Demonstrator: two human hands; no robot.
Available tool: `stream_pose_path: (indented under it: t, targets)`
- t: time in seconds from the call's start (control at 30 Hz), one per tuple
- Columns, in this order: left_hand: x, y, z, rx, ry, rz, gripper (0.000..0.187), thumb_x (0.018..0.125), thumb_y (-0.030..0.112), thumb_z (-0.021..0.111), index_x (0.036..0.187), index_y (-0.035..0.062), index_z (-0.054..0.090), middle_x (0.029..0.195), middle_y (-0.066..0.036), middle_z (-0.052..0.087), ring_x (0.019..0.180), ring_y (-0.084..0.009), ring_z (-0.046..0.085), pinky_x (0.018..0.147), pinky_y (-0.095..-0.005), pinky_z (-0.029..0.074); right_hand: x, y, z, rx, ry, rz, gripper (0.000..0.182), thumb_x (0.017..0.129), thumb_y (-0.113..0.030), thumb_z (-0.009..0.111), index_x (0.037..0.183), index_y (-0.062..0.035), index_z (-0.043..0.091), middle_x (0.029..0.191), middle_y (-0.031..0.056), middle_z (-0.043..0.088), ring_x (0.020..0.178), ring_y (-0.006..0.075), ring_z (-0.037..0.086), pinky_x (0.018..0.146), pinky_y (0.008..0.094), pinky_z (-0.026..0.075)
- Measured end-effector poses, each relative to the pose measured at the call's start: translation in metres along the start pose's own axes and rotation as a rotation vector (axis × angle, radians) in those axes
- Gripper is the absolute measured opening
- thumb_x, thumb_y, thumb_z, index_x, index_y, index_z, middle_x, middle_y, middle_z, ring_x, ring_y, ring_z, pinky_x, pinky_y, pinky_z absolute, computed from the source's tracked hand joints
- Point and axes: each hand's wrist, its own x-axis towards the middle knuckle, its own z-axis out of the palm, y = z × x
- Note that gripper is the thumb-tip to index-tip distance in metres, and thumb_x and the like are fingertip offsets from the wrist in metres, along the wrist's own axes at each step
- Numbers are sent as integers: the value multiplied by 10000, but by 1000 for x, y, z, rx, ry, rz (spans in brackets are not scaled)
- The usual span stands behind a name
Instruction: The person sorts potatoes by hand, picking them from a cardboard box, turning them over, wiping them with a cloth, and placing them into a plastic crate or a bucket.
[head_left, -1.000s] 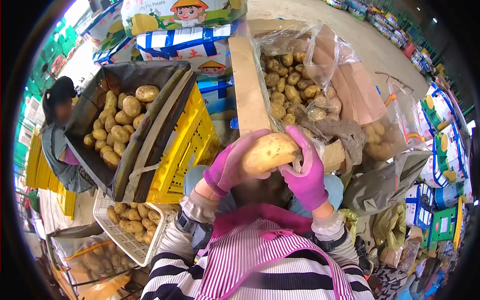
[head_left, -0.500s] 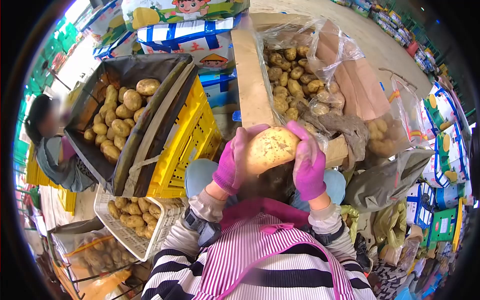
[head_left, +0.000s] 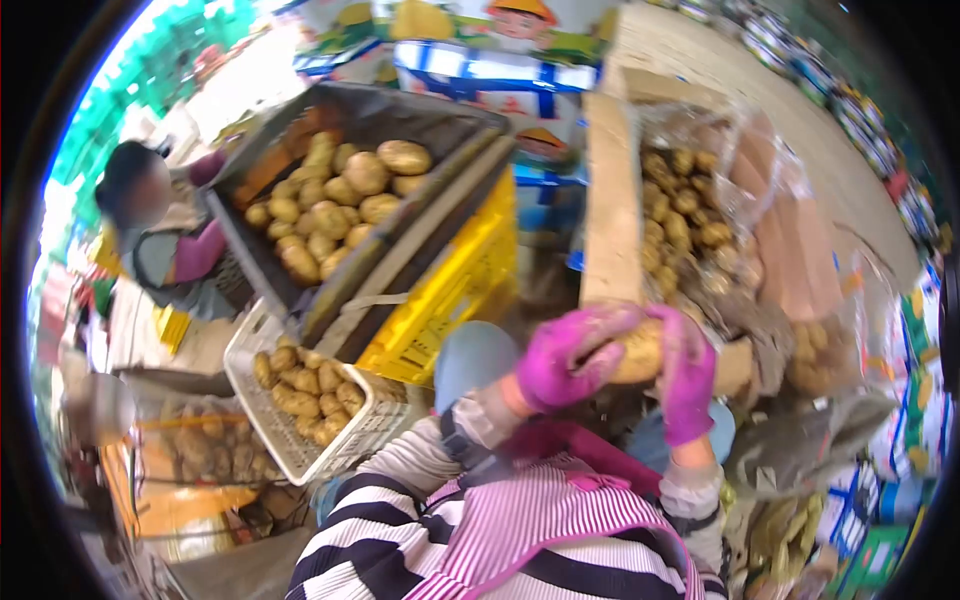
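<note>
A large, pale yellow potato [head_left: 637,358] is held between my two gloved hands, in front of the open cardboard box. My left hand [head_left: 572,360], in a purple glove, curls around its left side. On the other side my right hand [head_left: 686,372], gloved alike, has its fingers wrapped over the potato's right end and top. Between them, part of the potato's surface is covered by the fingers. Just beyond the hands, the cardboard box [head_left: 612,200] is lined with clear plastic and holds many smaller potatoes [head_left: 677,232].
To the left, a dark-lined bin [head_left: 468,140] of large potatoes rests on a yellow crate [head_left: 450,290]. A white basket [head_left: 290,455] of potatoes stands below it. Another person [head_left: 165,230] is at the far left. Printed cartons [head_left: 490,75] are stacked behind.
My view has turned left, so the bins appear further right. Both hands have shifted their hold, covering more of the potato. The other person's arm now reaches toward the dark-lined bin.
</note>
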Motion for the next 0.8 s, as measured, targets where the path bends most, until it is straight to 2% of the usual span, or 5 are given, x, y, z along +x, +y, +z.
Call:
stream_pose_path:
  t: [0.13, 0.27, 0.33, 0.47, 0.8]
  targets:
    - [13, 15, -14, -669, 307, -849, 248, 912, 92, 639, 1139, -6, 639, 1085, -147, 687, 1013, -239, 665, 892, -335, 515, 4, -19, -8, 360, -25, 409, 422, 1030, -375, 487, 1106, 15, 629, 715, 78, 673, 475, 118, 576, 438, 212, 432]
    - [19, -7, -91, 633, 458, -355, 551, 808, 144, 781, 1270, 31, 504, 1108, -125, 648, 974, -241, 658, 839, -315, 545, 0, -29, -18, 281, 47, 197, 366, 1025, -280, 520, 1158, 46, 620, 974, 130, 701, 755, 150, 679, 650, 253, 525]
    - [54, 5, -137, -1092, 1017, -383, 483, 974, 253, 534, 1371, -6, 443, 1328, -233, 527, 1208, -326, 572, 982, -423, 533, -1, -31, -37, 283, 79, 166, 328, 1022, -239, 523, 1188, 23, 628, 1003, 124, 707, 802, 150, 686, 687, 250, 531]
    - [68, 0, -144, -1257, 1015, -310, 638, 1028, 432, 376, 1466, -30, 337, 1468, -249, 427, 1333, -341, 462, 1093, -472, 424, 4, -14, -73, 260, 230, 150, 316, 1015, -221, 538, 1198, 22, 626, 1018, 117, 706, 828, 143, 685, 711, 241, 523]
    - [215, -33, 73, 282, -752, -345, 424, 977, 296, 562, 1266, -13, 584, 1174, -133, 661, 1066, -187, 619, 931, -314, 483, 47, 69, -198, -950, 73, -185, 482, 818, -278, 725, 1237, -68, 609, 1279, 179, 596, 1188, 388, 558, 1021, 425, 448]
